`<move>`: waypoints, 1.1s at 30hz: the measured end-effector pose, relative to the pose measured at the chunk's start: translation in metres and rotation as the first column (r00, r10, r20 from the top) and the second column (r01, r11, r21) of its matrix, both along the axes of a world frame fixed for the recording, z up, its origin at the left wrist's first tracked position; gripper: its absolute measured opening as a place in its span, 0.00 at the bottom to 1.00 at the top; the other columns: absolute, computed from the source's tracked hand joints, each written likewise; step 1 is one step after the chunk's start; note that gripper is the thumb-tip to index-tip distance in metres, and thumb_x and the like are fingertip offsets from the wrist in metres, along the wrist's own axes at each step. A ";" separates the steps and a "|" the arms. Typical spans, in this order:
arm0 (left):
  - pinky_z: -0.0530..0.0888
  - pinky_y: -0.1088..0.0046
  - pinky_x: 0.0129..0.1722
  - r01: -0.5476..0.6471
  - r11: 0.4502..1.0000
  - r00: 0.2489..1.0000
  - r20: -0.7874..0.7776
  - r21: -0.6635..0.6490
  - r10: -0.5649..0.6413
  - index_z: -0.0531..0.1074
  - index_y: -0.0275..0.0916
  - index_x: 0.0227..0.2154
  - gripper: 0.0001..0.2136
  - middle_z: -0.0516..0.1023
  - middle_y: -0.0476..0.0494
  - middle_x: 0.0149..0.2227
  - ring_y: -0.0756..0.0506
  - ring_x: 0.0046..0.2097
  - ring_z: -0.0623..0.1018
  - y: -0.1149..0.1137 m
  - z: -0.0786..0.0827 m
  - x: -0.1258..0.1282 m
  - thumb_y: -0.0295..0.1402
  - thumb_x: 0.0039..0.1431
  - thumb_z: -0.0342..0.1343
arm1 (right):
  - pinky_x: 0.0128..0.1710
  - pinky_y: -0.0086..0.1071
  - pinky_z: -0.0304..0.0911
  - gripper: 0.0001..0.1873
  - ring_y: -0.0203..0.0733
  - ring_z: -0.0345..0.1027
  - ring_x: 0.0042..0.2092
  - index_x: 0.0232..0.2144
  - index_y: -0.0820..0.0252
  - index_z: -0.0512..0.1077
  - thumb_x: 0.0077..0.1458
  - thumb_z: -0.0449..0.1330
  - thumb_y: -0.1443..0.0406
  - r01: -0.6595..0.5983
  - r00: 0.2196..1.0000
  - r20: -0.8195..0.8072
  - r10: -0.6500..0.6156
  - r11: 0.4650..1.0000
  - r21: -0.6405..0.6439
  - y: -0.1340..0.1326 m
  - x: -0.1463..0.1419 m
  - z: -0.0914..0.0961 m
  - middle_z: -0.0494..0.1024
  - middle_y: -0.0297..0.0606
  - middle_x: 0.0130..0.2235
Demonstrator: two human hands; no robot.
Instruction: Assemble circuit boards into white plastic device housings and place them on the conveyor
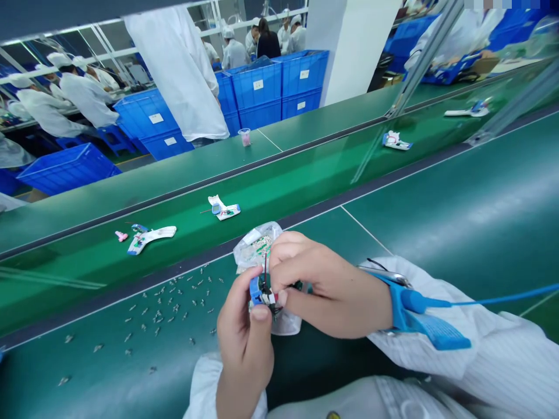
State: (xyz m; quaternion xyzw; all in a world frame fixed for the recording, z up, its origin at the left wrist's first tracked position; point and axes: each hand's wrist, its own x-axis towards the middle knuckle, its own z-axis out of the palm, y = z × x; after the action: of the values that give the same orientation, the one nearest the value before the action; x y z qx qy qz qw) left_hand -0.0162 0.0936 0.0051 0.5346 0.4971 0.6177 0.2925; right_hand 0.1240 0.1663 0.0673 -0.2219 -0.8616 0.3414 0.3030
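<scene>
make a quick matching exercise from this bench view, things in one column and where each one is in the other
Things
1. clear plastic cup
2. small metal parts
3. blue wrist strap
4. blue part with black wires

Places
A. around the wrist of the right hand
B. pinched between the right hand and the left hand
C. on the far green bench, beyond the belt
D. scattered over the green mat beside the hands

Pairs: 1-C, 2-D, 3-A, 4-B
</scene>
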 end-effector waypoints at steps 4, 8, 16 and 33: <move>0.72 0.81 0.37 0.024 1.000 0.999 0.036 0.010 -0.025 0.73 0.46 0.47 0.15 0.78 0.48 0.40 0.50 0.38 0.77 -0.001 0.002 0.001 0.43 0.61 0.51 | 0.37 0.35 0.52 0.12 0.36 0.55 0.31 0.19 0.62 0.67 0.51 0.50 0.72 0.016 0.998 0.058 -0.020 0.997 0.070 -0.001 0.000 0.002 0.65 0.35 0.25; 0.72 0.81 0.33 0.024 1.000 0.999 0.042 -0.015 -0.023 0.73 0.46 0.46 0.15 0.78 0.49 0.37 0.51 0.33 0.76 -0.001 0.002 0.000 0.43 0.61 0.51 | 0.36 0.35 0.51 0.13 0.36 0.54 0.31 0.18 0.62 0.67 0.52 0.50 0.71 0.007 0.995 0.099 -0.017 0.995 0.101 -0.002 0.000 0.003 0.63 0.35 0.25; 0.73 0.78 0.34 -0.005 0.999 0.998 0.066 -0.036 0.008 0.74 0.46 0.45 0.16 0.78 0.46 0.40 0.48 0.37 0.77 -0.003 0.001 0.000 0.45 0.59 0.52 | 0.34 0.33 0.51 0.14 0.36 0.52 0.30 0.18 0.62 0.64 0.54 0.48 0.71 -0.006 0.993 0.117 -0.004 0.997 0.083 -0.001 0.000 0.005 0.61 0.34 0.23; 0.71 0.77 0.39 0.081 0.991 0.954 -0.279 -0.103 -0.107 0.62 0.50 0.55 0.17 0.73 0.48 0.49 0.48 0.44 0.74 -0.006 -0.001 -0.011 0.41 0.66 0.42 | 0.34 0.36 0.48 0.13 0.36 0.48 0.28 0.16 0.62 0.57 0.51 0.47 0.72 0.002 0.984 0.178 -0.033 0.985 0.170 -0.003 -0.002 0.001 0.59 0.34 0.20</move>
State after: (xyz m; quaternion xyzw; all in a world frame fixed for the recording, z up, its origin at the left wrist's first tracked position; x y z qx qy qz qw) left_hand -0.0275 0.0877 0.0036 0.6270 0.5353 0.4968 0.2713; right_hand 0.1222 0.1633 0.0681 -0.2327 -0.9094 0.2427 0.2446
